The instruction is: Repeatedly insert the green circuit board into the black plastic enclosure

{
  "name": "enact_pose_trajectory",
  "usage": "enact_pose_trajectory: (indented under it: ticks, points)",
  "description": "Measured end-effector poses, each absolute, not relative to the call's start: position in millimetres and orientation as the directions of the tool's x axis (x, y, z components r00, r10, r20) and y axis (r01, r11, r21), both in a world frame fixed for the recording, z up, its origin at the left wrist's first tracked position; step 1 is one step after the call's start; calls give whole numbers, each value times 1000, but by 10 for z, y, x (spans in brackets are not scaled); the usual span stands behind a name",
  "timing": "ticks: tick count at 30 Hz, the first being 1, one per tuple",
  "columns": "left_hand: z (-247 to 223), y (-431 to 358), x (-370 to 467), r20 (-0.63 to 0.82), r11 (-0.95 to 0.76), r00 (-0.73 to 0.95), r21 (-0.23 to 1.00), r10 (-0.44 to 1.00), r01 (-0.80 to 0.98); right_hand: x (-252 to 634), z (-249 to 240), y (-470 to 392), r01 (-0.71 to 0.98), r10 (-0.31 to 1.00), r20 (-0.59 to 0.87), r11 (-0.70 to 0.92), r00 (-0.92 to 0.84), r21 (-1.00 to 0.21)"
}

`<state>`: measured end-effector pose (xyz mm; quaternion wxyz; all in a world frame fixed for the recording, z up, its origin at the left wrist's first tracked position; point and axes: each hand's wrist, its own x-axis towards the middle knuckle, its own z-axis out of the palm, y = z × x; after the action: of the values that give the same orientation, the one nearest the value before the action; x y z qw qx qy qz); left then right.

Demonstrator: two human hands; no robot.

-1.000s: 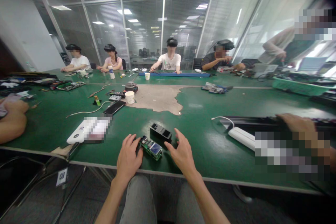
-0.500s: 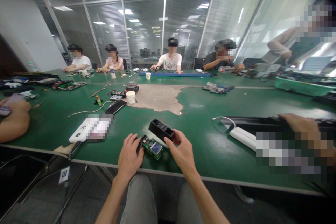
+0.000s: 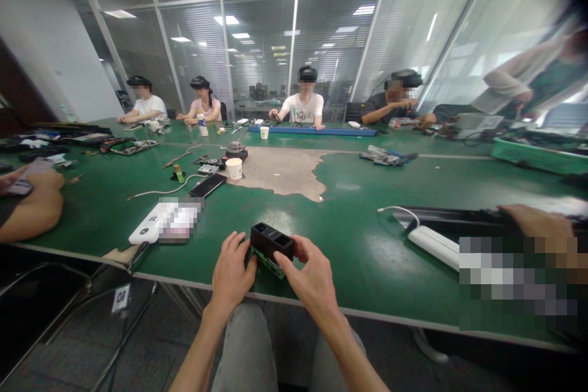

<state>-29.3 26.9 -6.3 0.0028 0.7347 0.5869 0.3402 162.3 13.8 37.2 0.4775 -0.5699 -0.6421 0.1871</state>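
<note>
Green bench [image 3: 367, 269] before a glass partition [image 3: 257, 30]

Near the bench's front edge, a black casing [image 3: 272, 240] is over a green circuit board [image 3: 270, 264], hiding most of it; whether they touch is unclear. The right hand [image 3: 312, 269] has its grip clamped on the casing's right end. At the board's left end curls the left hand [image 3: 233, 268]; I cannot tell whether its grip holds anything. Farther off, a paper cup [image 3: 234, 169] stands near a dark phone [image 3: 208, 185].

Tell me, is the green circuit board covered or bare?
Partly covered: the right hand holds the black casing over the circuit board, whose green edge shows.
</note>
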Motion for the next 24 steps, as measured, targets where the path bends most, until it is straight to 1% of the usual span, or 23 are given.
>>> enact_pose_trajectory:
  ticks: [4,8,10,17,24]
  points:
    - [-57,262,-301,499,-315,78,411,863,856,1611,344,65,603,900,428,294,88,-742]
    - [-59,256,-299,499,-311,68,423,864,851,1588,310,-11,670,871,488,331,55,-665]
    - [-60,255,-299,505,-318,69,427,860,846,1585,281,-41,691,868,495,334,41,-642]
    - [-73,263,-312,523,-358,86,445,848,821,1657,106,-91,719,898,439,302,5,-626]
    - [-109,277,-320,516,-326,48,464,855,824,1664,48,-78,693,892,451,323,4,-645]
